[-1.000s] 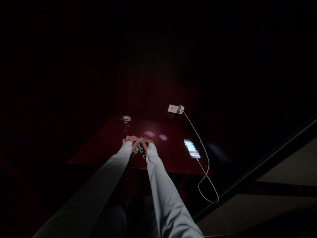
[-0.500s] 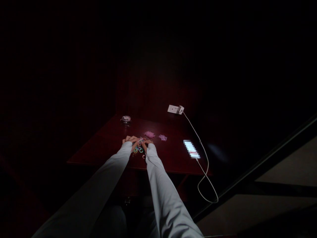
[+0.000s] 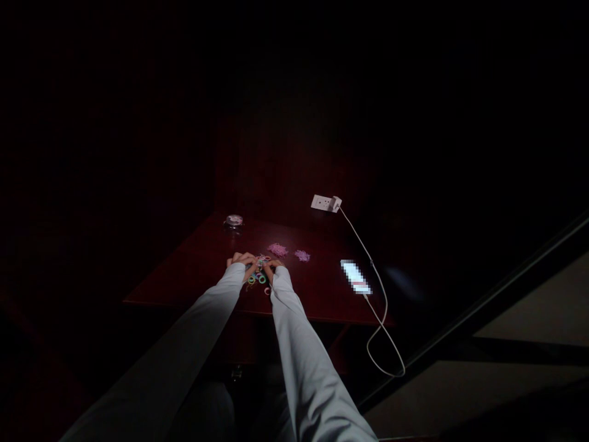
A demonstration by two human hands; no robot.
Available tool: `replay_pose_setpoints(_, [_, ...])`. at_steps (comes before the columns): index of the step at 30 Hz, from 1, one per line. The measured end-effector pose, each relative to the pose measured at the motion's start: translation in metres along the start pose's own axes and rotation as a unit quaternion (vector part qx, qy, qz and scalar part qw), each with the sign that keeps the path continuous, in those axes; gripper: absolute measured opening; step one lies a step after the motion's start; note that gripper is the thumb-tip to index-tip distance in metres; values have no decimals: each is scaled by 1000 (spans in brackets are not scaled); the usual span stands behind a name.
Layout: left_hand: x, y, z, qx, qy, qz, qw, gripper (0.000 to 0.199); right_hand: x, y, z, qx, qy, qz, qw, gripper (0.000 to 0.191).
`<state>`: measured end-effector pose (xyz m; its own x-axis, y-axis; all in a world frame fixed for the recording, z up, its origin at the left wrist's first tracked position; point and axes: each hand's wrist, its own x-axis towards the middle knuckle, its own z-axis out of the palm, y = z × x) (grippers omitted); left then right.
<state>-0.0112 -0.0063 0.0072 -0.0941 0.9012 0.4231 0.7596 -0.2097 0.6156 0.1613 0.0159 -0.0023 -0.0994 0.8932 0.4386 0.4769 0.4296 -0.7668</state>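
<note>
Both hands work close together over a small heap of coloured hair ties (image 3: pixel 262 279) near the front of the dark red table. From the left, my left hand (image 3: pixel 242 259) reaches in with its fingers bent and its thumb and forefinger closed at the heap. My right hand (image 3: pixel 273 266) comes in opposite, thumb and fingers pinched at the same spot. Something small and pale shows between the fingertips, too small and dim to name. Just beyond lie a pile of pink rubber bands (image 3: pixel 277 250) and a smaller pile of purple rubber bands (image 3: pixel 302 255).
A round clear container (image 3: pixel 234 221) stands at the table's back left. On the right lies a lit phone (image 3: pixel 356 277), its white cable (image 3: pixel 385 294) looping past the table edge to a charger in the wall socket (image 3: pixel 326 204). Darkness surrounds the table (image 3: pixel 184 279).
My fingertips have shifted very slightly over the hair ties. Both arms and the other things stay where they were.
</note>
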Motion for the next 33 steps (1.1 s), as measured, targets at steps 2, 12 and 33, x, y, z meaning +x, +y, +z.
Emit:
replay_pose_setpoints(2, [0,0,0,-2,0,4,1000,20,0,-1,0,3,3,4,1000,21])
replay_pose_setpoints(12, [-1,0,-2,-9,2,11,1000,16,1,5,1,16,11,-6,1000,28])
replay_pose_setpoints(33, [-2,2,-5,-14,-2,10,1000,19,0,2,2,10,29,-2,1000,26])
